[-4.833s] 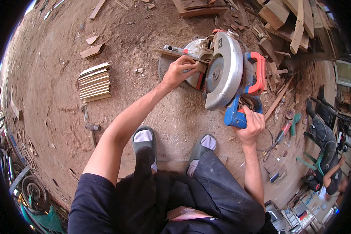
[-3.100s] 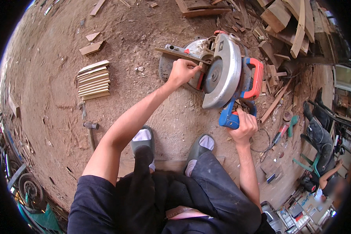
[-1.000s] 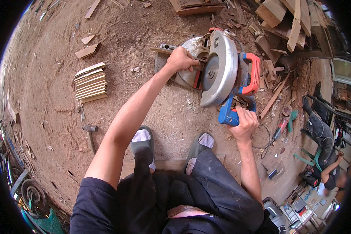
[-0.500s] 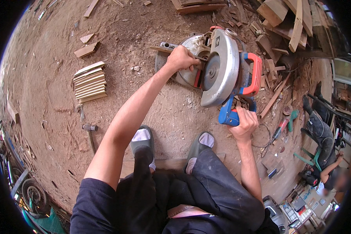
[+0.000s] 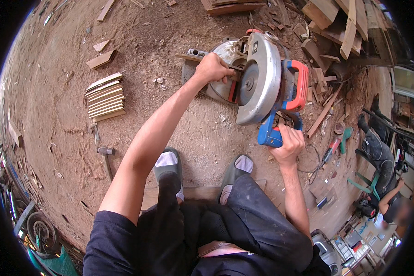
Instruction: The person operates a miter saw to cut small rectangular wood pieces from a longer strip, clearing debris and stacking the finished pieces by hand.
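Observation:
A miter saw (image 5: 261, 78) with a grey blade guard, red carrying handle and blue grip stands on the ground in front of me. My right hand (image 5: 287, 141) is wrapped round its blue grip. The round blade (image 5: 249, 83) shows at the guard's left side; whether it spins I cannot tell. Left of the blade, my left hand (image 5: 213, 69) is closed on a thin strip of wood (image 5: 187, 57) lying along the saw's fence. My fingers hide much of the strip.
Stacked short wood pieces (image 5: 106, 99) and a hammer (image 5: 106, 152) lie at left. Offcuts and boards (image 5: 324, 23) are heaped far right. An angle grinder (image 5: 331, 149) and its cord lie at right, near a seated person (image 5: 384, 170). A motorbike wheel (image 5: 42, 229) shows lower left.

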A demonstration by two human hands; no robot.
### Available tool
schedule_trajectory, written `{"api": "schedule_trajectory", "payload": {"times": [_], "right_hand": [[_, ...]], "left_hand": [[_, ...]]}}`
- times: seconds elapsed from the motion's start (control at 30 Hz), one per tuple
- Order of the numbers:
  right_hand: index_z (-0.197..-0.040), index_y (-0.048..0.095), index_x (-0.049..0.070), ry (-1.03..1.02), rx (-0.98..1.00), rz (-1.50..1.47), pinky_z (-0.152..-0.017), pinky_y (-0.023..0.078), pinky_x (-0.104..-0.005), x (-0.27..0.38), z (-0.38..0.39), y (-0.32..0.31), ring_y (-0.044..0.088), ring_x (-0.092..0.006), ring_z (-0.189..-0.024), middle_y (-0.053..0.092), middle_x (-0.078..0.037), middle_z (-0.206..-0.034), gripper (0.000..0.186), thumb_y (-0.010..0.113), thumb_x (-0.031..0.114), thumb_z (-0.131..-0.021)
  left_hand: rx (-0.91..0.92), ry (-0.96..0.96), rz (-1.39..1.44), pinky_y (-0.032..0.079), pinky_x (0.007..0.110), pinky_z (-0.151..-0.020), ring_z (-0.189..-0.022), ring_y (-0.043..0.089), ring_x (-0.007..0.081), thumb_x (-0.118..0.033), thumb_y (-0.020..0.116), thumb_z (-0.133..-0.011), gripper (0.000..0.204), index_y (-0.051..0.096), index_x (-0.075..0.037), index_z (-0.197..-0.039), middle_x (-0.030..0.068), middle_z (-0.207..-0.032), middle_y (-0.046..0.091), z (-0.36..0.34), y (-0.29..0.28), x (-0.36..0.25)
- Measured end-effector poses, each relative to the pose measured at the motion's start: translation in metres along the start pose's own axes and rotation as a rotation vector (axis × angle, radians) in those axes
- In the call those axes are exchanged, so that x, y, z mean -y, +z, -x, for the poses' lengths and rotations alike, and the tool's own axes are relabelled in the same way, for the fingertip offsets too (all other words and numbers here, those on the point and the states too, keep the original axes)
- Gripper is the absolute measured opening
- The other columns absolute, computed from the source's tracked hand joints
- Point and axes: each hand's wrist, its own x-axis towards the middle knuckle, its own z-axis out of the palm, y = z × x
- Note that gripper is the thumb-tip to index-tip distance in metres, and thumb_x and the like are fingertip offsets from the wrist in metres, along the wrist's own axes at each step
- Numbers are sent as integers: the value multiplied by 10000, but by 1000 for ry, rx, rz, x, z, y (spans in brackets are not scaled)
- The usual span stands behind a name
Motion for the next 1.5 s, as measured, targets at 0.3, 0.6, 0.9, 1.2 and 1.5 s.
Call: {"api": "schedule_trajectory", "payload": {"times": [0.3,0.6,0.9,1.2,1.5], "right_hand": [[-961,642,67,-2,-6,-5,-634,423,-380,0,0,1,620,-271,-644,601,-65,-698,295,755,209,-729],[-966,647,64,-11,-15,1,-630,427,-379,-1,2,3,620,-264,-632,608,-63,-701,295,762,207,-736],[-969,651,50,-25,-23,-10,-620,419,-376,-2,2,4,618,-262,-624,607,-66,-697,297,760,217,-748],[-969,652,51,-26,-31,2,-612,408,-376,-3,5,8,609,-260,-620,601,-66,-699,294,754,210,-744],[-939,652,57,-27,-61,-4,-602,389,-373,-3,6,11,595,-258,-605,579,-61,-676,254,739,187,-738]], "left_hand": [[26,-17,-57,556,258,-609,-544,645,63,-322,801,-812,252,817,-76,-760,-18,-621,728,-1,-2,1],[29,-56,-43,559,268,-626,-558,650,68,-300,811,-809,232,819,-71,-776,-13,-626,730,2,-3,-4],[13,28,-62,557,275,-616,-540,642,77,-300,814,-805,232,818,-72,-760,-5,-613,722,-2,-1,3],[26,5,-62,555,273,-603,-533,645,77,-314,818,-817,254,814,-69,-749,-5,-602,716,1,-2,-1],[22,9,-52,549,275,-607,-539,646,74,-325,819,-820,263,813,-70,-753,-8,-599,714,2,-3,-1]]}}
